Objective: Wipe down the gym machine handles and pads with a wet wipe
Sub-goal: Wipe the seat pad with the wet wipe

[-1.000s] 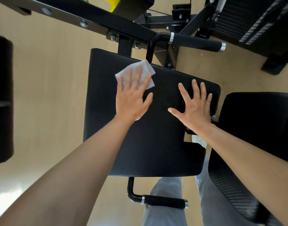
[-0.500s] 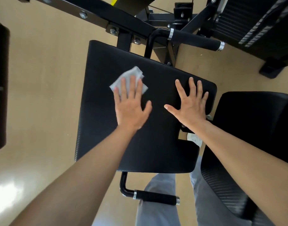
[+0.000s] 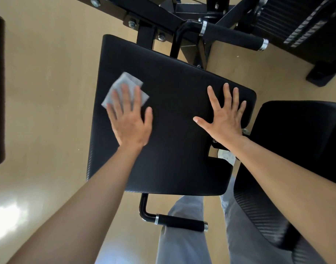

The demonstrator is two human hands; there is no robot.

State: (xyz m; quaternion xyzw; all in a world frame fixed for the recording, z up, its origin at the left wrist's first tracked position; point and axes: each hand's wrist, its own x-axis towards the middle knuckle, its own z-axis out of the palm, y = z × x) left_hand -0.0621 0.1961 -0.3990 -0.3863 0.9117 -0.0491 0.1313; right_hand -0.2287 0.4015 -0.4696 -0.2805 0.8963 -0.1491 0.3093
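The left hand point(image 3: 130, 122), fingers straight and spread, presses a wet wipe point(image 3: 124, 81) flat on the far-left part of the large black pad point(image 3: 174, 103); the right hand point(image 3: 226, 119), likewise flat with fingers fanned, rests bare on the pad's right side, apparently bracing it. The wipe is a thin, limp sheet, judged light and apt to bunch or slip on the smooth covering, so it is best pinned across its middle by the fingertips rather than pinched at an edge. The far handle point(image 3: 231, 37), near handle point(image 3: 180, 223) and a second pad point(image 3: 296, 134) at right are touched by neither hand.
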